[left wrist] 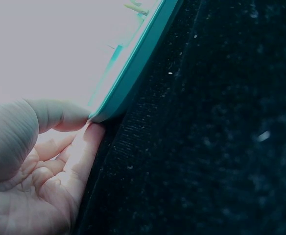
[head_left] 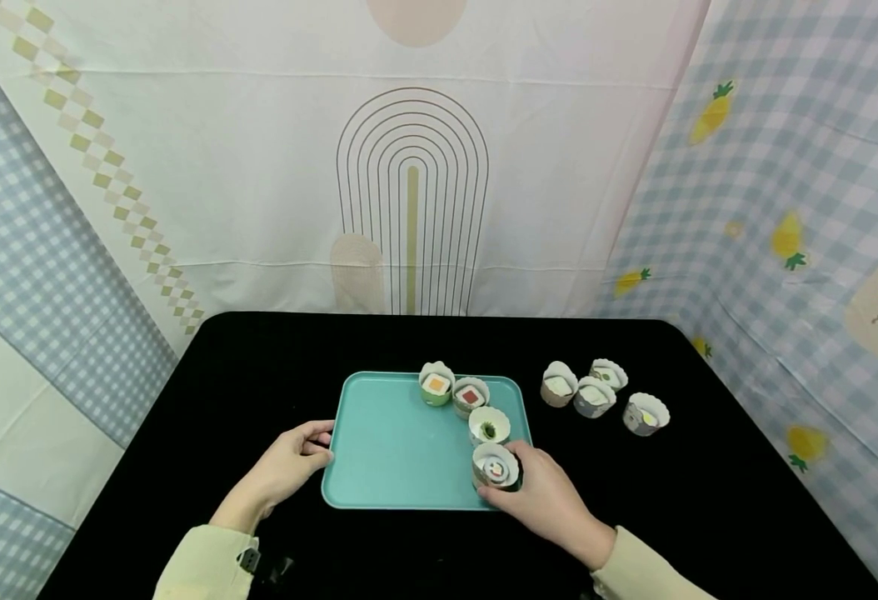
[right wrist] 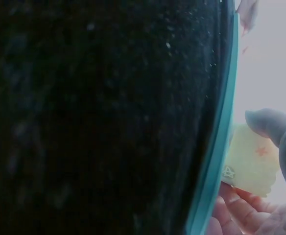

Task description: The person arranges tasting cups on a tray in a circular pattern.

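Note:
A teal tray point(head_left: 409, 450) lies on the black table in the head view. My left hand point(head_left: 286, 468) pinches its left edge; the left wrist view shows the thumb and a finger point(left wrist: 86, 142) meeting at the rim point(left wrist: 128, 78). At the tray's front right corner, my right hand point(head_left: 547, 498) grips a paper-cup cupcake point(head_left: 494, 467) with a small round decoration on top. The right wrist view shows the thumb point(right wrist: 268, 122) against the pale cup wall point(right wrist: 253, 159). Behind it stand a green-topped cupcake point(head_left: 489, 427), a red-square one point(head_left: 471, 397) and an orange-square one point(head_left: 436, 384).
Right of the tray, several more cupcakes in scalloped paper cups stand on the table: a brown one point(head_left: 558, 385), a grey one point(head_left: 595, 397), one behind point(head_left: 608, 374) and one farther right point(head_left: 645, 414). Patterned curtains point(head_left: 281, 183) hang behind and beside the table.

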`<action>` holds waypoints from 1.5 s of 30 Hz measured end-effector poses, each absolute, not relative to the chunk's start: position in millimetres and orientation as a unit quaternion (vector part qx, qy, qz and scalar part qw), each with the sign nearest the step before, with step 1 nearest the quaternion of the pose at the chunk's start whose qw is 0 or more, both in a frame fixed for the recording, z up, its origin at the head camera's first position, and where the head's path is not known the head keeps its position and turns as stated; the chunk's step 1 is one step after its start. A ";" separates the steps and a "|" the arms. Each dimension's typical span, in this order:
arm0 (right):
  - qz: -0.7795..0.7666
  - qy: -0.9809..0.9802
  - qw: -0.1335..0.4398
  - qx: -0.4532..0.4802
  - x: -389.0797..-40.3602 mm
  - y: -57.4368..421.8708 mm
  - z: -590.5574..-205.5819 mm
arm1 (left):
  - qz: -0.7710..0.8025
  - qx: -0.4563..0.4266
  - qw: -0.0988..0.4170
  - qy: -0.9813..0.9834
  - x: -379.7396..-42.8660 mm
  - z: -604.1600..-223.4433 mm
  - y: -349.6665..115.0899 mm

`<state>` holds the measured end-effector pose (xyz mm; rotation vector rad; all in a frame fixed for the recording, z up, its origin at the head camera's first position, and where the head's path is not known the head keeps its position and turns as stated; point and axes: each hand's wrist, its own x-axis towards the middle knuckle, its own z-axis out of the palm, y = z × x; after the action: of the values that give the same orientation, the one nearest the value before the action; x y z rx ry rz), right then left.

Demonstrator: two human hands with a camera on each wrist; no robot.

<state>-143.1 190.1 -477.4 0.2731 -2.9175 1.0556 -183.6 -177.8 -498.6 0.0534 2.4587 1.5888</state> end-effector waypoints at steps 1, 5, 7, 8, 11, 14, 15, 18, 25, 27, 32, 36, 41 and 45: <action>0.339 -0.937 0.013 0.090 -143.2 188.8 -478.3 | 0.540 0.019 0.107 0.835 -183.7 -498.8 -177.8; 0.337 -0.937 0.007 0.096 -143.6 184.3 -480.7 | 0.540 0.021 0.108 0.835 -183.6 -499.4 -177.8; 0.335 -0.937 0.007 0.100 -144.1 182.8 -481.5 | 0.539 0.022 0.107 0.835 -183.4 -499.4 -177.8; 0.334 -0.937 0.006 0.102 -144.5 182.3 -481.8 | 0.539 0.022 0.107 0.835 -183.3 -499.2 -177.8; 0.331 -0.938 0.006 0.104 -145.5 181.0 -482.4 | 0.540 0.022 0.108 0.834 -183.3 -498.9 -177.9; 0.326 -0.939 0.001 0.104 -145.6 180.0 -482.0 | 0.541 0.022 0.108 0.834 -183.4 -498.9 -178.1; 0.325 -0.940 -0.001 0.104 -145.3 179.8 -481.6 | 0.542 0.021 0.109 0.833 -183.5 -498.9 -178.1; 0.321 -0.942 -0.005 0.099 -144.1 180.0 -480.0 | 0.542 0.021 0.111 0.833 -183.7 -499.0 -178.3; 0.318 -0.943 -0.014 0.094 -142.8 180.2 -477.3 | 0.540 0.019 0.110 0.834 -184.1 -498.7 -178.8; 0.318 -0.943 -0.015 0.097 -143.2 178.9 -477.9 | 0.540 0.018 0.111 0.834 -184.0 -498.7 -178.7; 0.316 -0.944 -0.011 0.099 -144.7 176.0 -479.4 | 0.542 0.019 0.112 0.833 -184.1 -499.3 -178.1; 0.318 -0.943 -0.011 0.099 -145.1 175.1 -479.5 | 0.542 0.018 0.112 0.832 -184.3 -499.8 -178.3; 0.320 -0.942 -0.012 0.102 -144.3 175.3 -478.2 | 0.542 0.018 0.112 0.832 -184.9 -500.5 -179.1; 0.321 -0.941 -0.019 0.101 -143.4 178.5 -473.9 | 0.541 0.017 0.111 0.834 -184.9 -501.4 -178.9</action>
<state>-143.4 178.5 -473.9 0.3202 -2.9946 1.0212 -184.9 -178.9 -501.4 0.0505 2.4484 1.5882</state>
